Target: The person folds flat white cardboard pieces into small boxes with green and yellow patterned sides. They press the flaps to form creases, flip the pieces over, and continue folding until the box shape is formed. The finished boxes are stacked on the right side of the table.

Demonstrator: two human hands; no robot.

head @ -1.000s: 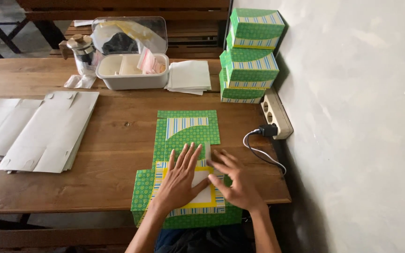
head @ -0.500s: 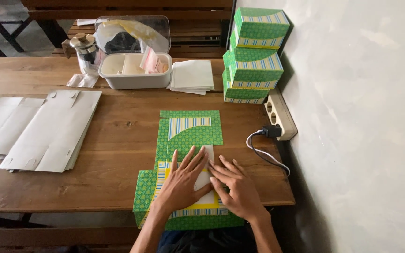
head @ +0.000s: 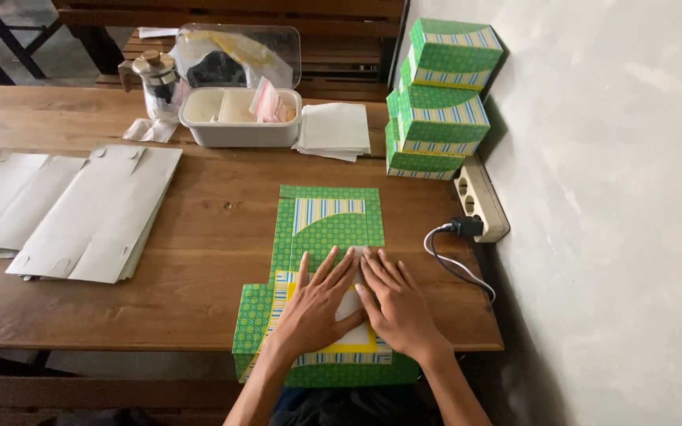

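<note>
Your left hand (head: 315, 310) and right hand (head: 399, 308) lay side by side, palms down, on the flat green patterned carton (head: 321, 276) at the near edge of the wooden table (head: 199, 229). The fingers of both hands were spread and stretched out flat, pressing rather than gripping anything, and their tips nearly met over a small white sheet (head: 350, 304) that sat on the carton's yellow-framed panel. The carton lay unfolded, its far flap with the striped arc reaching toward the middle of the table and its near end hanging just over the table's edge. To your left sat a stack of flat white carton blanks (head: 88, 209), well apart from your hands. At the far side stood a white tub (head: 238, 126) with a clear lid tipped up, a small glass jar (head: 155, 79) just beside it, and a pile of white papers (head: 335, 130). Against the wall on your right, three folded green boxes (head: 440, 99) were stacked, with a power strip (head: 479, 197) and its black cable (head: 455, 256) near them.
</note>
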